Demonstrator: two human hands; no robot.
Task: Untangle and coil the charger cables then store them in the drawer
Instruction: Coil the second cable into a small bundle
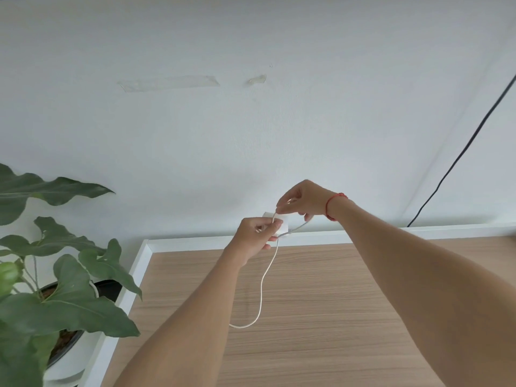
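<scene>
Both hands are raised over the far edge of the wooden surface (pixel 321 303), close to the wall (pixel 251 135). The left hand (pixel 255 236) has its grip closed: thumb and curled fingers pinch the white cable (pixel 262 286). Just above and to the right, the right hand (pixel 304 201) also grips the cable, pinching it between thumb and forefinger, with the other fingers curled below.

A short stretch of cable runs between the two pinches. A second strand runs from under the left hand rightward toward the lower fingers of the right hand. A white charger block (pixel 280 220) shows between the hands, just behind the left fingers; I cannot tell which hand carries it.

From the left hand a long strand hangs down toward the near side. It curves left near the surface and passes out of sight behind the left forearm.

A red string bracelet (pixel 333 203) circles the right wrist. The surface has a white rim (pixel 139 263) along its left and far sides. Left of it stands a potted plant (pixel 64 289) with broad green leaves. A black cord (pixel 458 160) runs diagonally down the wall at the right, and strips of clear tape (pixel 170 82) stick to the wall higher up.
</scene>
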